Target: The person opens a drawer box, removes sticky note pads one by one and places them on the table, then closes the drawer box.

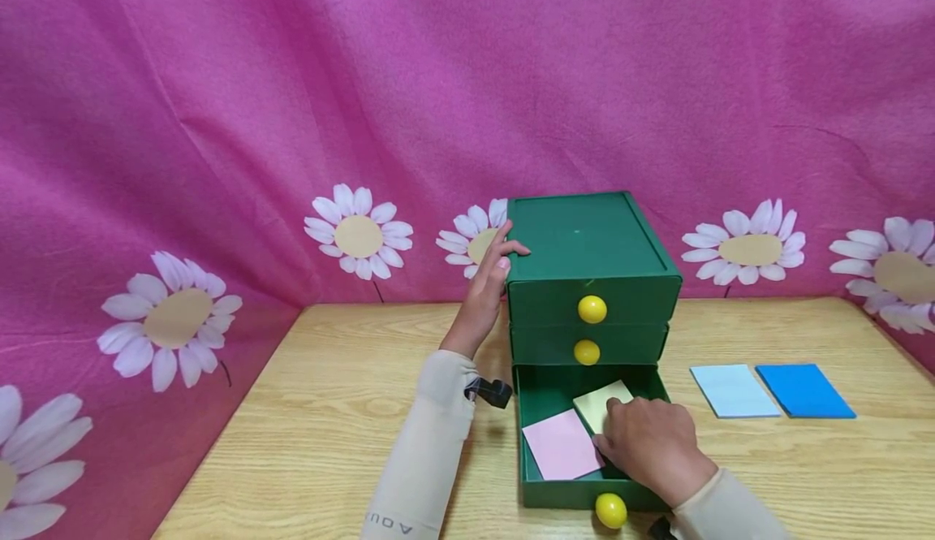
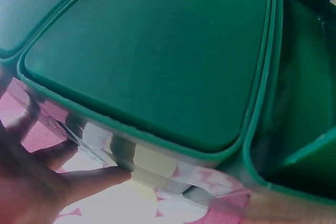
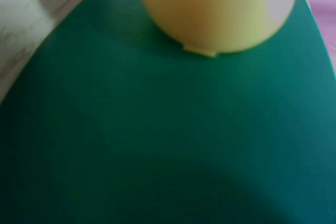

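Observation:
A green drawer cabinet [image 1: 584,235] with round yellow knobs stands on the table, its bottom drawer [image 1: 562,493] pulled out. In that drawer lie a pink sticky note pad [image 1: 562,445] and a pale yellow sticky note pad [image 1: 595,403]. My right hand [image 1: 653,447] reaches into the drawer and grips the yellow pad, fingers curled over its right part; the fingertips are partly hidden. My left hand [image 1: 482,292] rests with extended fingers against the cabinet's left side and top edge. The right wrist view shows only the drawer front [image 3: 168,119] and its knob [image 3: 215,9].
To the right of the cabinet, a light blue pad [image 1: 734,391] and a blue pad [image 1: 805,391] lie side by side on the wooden table [image 1: 321,410]. A pink cloth [image 1: 467,77] with daisies hangs behind.

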`<state>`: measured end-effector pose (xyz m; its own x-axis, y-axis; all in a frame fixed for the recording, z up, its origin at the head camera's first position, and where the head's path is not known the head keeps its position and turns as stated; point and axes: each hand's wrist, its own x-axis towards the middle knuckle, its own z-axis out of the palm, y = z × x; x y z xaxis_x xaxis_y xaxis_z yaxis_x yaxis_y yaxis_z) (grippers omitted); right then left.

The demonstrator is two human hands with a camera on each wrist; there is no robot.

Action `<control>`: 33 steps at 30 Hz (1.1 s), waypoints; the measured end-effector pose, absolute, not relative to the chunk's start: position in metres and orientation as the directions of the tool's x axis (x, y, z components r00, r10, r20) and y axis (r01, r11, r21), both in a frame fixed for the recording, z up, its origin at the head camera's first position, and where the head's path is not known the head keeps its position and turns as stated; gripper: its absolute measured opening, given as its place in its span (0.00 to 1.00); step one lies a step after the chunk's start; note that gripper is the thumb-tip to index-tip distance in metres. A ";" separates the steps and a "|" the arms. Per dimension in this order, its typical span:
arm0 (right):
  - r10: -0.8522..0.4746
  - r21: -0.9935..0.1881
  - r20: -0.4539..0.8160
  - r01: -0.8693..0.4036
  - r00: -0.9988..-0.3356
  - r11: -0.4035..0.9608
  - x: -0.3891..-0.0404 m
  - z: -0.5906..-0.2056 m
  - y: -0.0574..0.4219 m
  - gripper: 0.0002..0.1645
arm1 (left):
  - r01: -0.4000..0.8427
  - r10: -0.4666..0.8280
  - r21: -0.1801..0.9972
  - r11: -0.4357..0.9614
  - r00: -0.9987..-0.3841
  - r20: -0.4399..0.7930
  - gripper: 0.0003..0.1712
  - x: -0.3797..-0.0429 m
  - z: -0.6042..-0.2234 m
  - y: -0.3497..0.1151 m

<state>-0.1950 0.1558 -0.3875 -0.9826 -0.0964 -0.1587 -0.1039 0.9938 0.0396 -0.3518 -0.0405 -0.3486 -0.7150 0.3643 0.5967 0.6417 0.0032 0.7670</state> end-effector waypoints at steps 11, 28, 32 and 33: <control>-0.127 -0.005 -0.150 -0.128 -0.980 0.992 -0.196 -0.390 0.158 0.20 | 0.648 0.365 0.761 0.013 -0.712 0.600 0.24 -0.351 -0.347 -0.040; -0.086 0.003 -0.139 -0.087 -0.986 0.996 -0.201 -0.393 0.158 0.34 | 0.614 0.390 0.789 -0.014 -0.723 0.570 0.23 -0.335 -0.335 -0.042; -0.060 -0.024 -0.133 -0.057 -0.989 0.998 -0.202 -0.393 0.157 0.34 | 0.602 0.404 0.798 -0.003 -0.730 0.552 0.22 -0.322 -0.323 -0.044; -0.055 -0.034 -0.129 -0.051 -0.990 0.998 -0.202 -0.393 0.157 0.34 | 0.601 0.405 0.799 -0.001 -0.730 0.550 0.22 -0.321 -0.322 -0.044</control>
<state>-0.2020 0.1573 -0.3932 -0.9901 -0.0545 -0.1292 -0.0506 0.9981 -0.0339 -0.3209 -0.0441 -0.3221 -0.7302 0.4055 0.5499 0.6014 -0.0006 0.7990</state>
